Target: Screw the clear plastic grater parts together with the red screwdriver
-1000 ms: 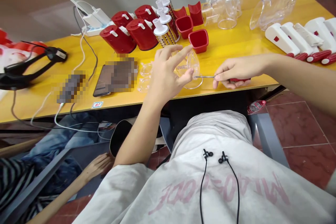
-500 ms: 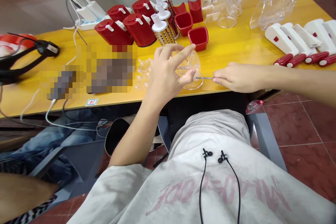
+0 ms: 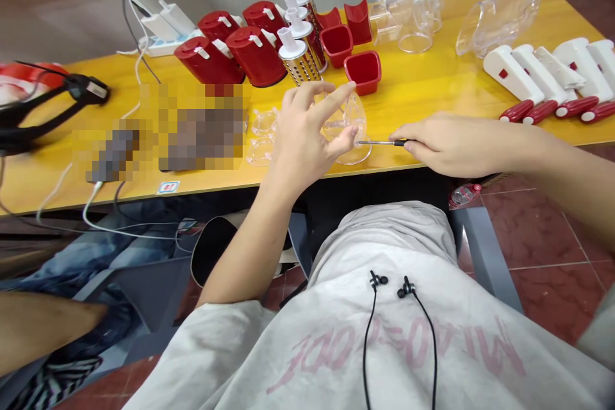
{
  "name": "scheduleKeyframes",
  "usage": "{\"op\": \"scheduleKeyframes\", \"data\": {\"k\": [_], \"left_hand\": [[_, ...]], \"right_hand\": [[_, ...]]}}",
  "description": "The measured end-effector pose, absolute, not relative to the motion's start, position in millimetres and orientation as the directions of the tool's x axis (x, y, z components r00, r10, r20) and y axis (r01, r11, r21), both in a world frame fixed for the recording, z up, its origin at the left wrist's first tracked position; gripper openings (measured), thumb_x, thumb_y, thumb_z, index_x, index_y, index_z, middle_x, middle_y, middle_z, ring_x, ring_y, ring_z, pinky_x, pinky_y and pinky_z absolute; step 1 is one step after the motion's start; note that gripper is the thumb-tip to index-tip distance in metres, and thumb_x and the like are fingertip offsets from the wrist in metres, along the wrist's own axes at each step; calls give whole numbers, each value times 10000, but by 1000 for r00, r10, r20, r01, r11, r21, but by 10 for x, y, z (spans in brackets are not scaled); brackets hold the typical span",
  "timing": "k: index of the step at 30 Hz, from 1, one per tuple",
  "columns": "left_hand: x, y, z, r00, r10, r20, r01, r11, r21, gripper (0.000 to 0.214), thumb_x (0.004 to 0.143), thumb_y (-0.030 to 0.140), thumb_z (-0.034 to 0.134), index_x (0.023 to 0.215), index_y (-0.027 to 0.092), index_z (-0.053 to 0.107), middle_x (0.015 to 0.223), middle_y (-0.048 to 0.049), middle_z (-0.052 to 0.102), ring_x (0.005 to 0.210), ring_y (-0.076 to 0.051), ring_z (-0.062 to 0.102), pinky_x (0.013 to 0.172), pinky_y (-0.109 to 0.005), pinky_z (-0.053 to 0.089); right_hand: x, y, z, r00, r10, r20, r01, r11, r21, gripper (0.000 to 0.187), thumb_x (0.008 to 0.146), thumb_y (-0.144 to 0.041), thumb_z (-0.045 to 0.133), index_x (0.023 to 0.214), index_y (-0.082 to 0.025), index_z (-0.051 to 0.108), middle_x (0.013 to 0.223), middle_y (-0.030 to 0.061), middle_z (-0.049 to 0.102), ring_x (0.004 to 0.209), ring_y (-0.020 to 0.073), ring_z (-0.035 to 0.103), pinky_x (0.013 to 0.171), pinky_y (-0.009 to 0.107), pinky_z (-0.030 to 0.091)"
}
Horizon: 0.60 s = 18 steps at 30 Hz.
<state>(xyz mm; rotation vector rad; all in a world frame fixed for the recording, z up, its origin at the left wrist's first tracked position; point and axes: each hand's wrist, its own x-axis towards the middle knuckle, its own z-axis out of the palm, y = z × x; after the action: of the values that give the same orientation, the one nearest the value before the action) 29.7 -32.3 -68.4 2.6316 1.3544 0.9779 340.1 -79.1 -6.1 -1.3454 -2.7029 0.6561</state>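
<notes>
My right hand (image 3: 446,145) is closed round the black handle of a thin screwdriver (image 3: 377,142), held nearly level and pointing left. Its metal tip meets a clear plastic part (image 3: 359,152) near the table's front edge. My left hand (image 3: 302,141) grips that clear part from the left, with thumb and fingers curved about it, and covers much of it. Whether a screw sits at the tip is too small to see. Just left of this hand lie small clear plastic pieces (image 3: 261,150).
Red housings (image 3: 257,54), metal grater drums (image 3: 302,67) and red square cups (image 3: 364,70) stand behind my hands. Clear plastic bodies (image 3: 416,38) are at the back. White-and-red handles (image 3: 516,77) line the right. Cables and a person's leg (image 3: 43,330) are at the left.
My right hand has slid right along the screwdriver, so its black handle now shows. The tip stays against the clear part, and my left hand keeps its place.
</notes>
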Motion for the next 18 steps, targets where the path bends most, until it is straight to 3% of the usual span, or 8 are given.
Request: {"op": "scheduleKeyframes", "data": {"k": [3,10,12,16,18], "left_hand": [[304,-314,-713,407,742,533,733,-614,295,660,1110,592,755,1762,488,764,1710,-87,763,1645,-492,675,1481,-777,539],[250,-140,-789,370,767,524,735,-587,339,712,1081,687,773,1771,510,753,1728,-88,754,1667,-515,640,1508,-808,465],[220,-82,-808,356,770,529,738,-579,346,721,1081,719,765,1772,517,746,1743,-80,750,1675,-505,632,1512,-813,453],[174,-23,-815,348,762,546,743,-580,336,735,1083,773,738,1765,500,748,1749,-68,757,1669,-467,640,1508,-798,464],[158,-18,-804,352,762,544,743,-581,332,752,1098,806,714,1772,474,743,1761,-56,754,1673,-457,637,1508,-801,462]], "right_hand": [[3492,-751,-111,-620,779,-95,729,527,-437,530,1212,-255,568,1670,-205,828,1666,169,878,1435,395,830,1202,513,595],[3542,-625,-177,-592,800,99,686,564,-461,519,1119,-339,793,1631,-282,857,1401,120,957,1247,377,852,1108,471,615],[3512,-558,-105,-579,813,63,688,529,-498,491,1119,-329,798,1604,-276,854,1350,98,959,1202,345,850,1074,441,616],[3478,-401,22,-512,850,-128,696,323,-641,493,1141,-144,641,1584,-274,812,1207,56,937,964,250,802,920,381,615],[3502,-320,16,-530,834,-151,655,290,-697,482,1148,-159,655,1592,-285,792,1229,57,931,935,237,796,869,369,619]]}}
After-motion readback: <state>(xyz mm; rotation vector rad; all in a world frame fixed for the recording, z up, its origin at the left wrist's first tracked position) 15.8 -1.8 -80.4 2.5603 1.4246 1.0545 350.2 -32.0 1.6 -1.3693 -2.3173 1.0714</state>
